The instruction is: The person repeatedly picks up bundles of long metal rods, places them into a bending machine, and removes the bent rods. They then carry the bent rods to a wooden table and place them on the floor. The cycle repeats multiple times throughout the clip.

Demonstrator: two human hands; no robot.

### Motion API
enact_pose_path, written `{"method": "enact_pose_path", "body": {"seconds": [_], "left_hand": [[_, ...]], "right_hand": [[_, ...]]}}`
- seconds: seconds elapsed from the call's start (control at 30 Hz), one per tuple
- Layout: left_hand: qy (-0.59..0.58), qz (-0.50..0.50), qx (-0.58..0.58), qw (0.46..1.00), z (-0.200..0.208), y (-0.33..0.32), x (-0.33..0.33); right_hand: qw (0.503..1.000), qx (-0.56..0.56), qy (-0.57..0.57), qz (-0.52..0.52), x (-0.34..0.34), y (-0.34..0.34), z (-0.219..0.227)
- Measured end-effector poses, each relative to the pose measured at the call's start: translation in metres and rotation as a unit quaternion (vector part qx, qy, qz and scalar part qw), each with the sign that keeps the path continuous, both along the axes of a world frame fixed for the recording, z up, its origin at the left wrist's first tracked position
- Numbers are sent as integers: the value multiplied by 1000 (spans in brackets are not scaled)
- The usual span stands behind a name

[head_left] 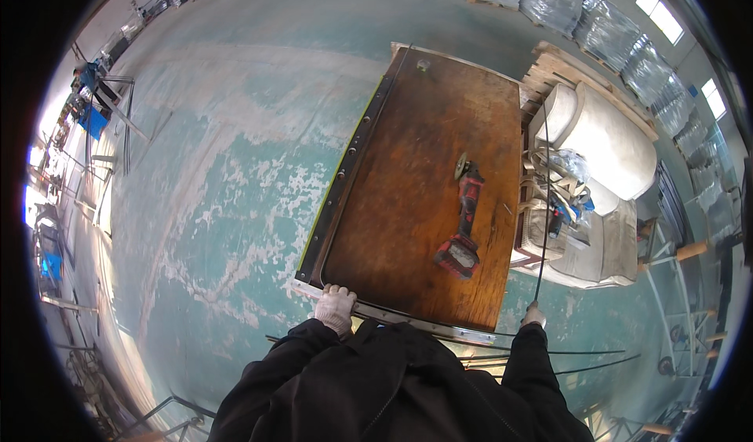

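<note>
My left hand [336, 307], in a pale work glove, is closed at the near left corner of a worn brown wooden workbench [408, 222]. Its fingers curl over the edge, where a thin dark metal rod [324, 269] bends and passes under them. Out past the bench's near right corner, my right hand [534, 315], also gloved, is closed around a long thin dark metal rod [543, 230] pointing away from me. Whether both are one bent piece I cannot tell. A red and black cordless angle grinder [468, 210] lies on the bench top, apart from both hands.
A dark perforated metal strip [351, 156] lines the bench's left edge. Right of the bench are cream cushioned seats [604, 160] with tools and bags, and wooden pallets [580, 73]. Loose rods [580, 352] extend near my right arm. A person [94, 81] stands far left.
</note>
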State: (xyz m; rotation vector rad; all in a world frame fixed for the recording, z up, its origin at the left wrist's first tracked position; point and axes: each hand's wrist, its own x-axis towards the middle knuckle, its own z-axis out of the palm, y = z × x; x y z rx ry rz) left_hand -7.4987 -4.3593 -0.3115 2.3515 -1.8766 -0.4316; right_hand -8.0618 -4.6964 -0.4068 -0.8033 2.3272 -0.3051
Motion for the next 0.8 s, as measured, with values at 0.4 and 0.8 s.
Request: {"method": "enact_pose_path", "body": {"seconds": [0.4,0.8], "left_hand": [[97,281,-178,938,3,-9,28],[479,426,-73,764,-68,-37,131]], "right_hand": [[962,-174,-106,-181,1,43,26],[957,-228,-84,-157,17,65,57]]}}
